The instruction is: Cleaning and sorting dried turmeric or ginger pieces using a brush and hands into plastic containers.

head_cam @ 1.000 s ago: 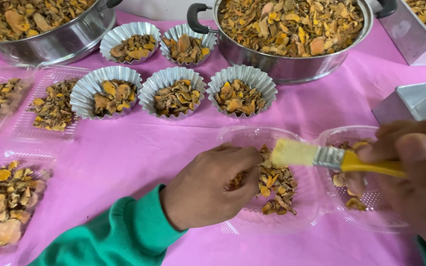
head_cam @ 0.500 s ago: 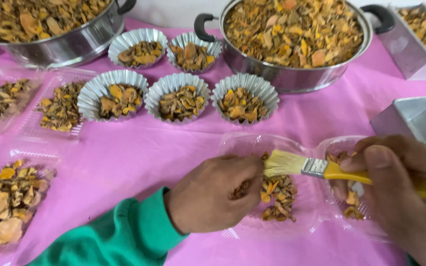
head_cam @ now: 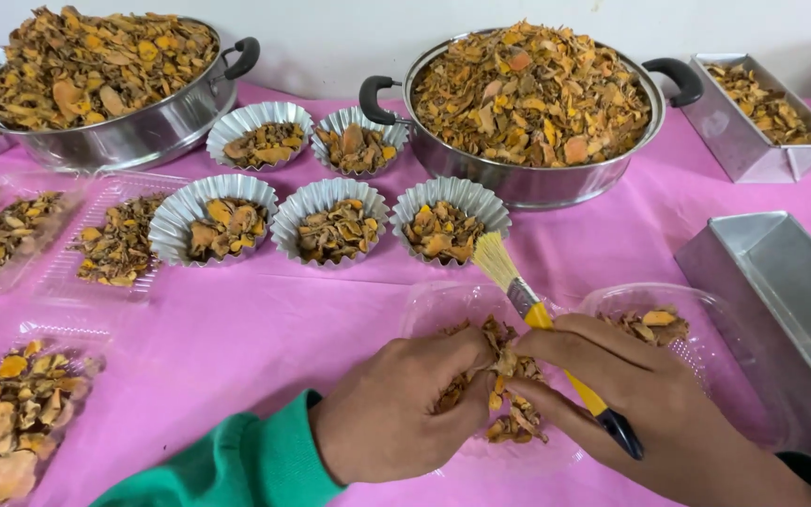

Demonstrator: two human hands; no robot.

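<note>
— What is gripped by the right hand [head_cam: 654, 404]?
— A yellow-handled brush [head_cam: 542, 324], bristles raised above its fingers.

— And the left hand [head_cam: 396, 413]?
— It is pinched on dried orange slices [head_cam: 504, 390], heaped between both hands in a clear plastic tray [head_cam: 434, 305].

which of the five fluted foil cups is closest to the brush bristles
The rightmost cup of the front row, just left of the bristles of the brush; the other four cups sit farther left or behind.

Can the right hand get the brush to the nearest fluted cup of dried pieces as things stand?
Probably yes. The right hand holds the brush, whose bristles already point at the nearest fluted cup; only bare pink cloth lies between.
</note>
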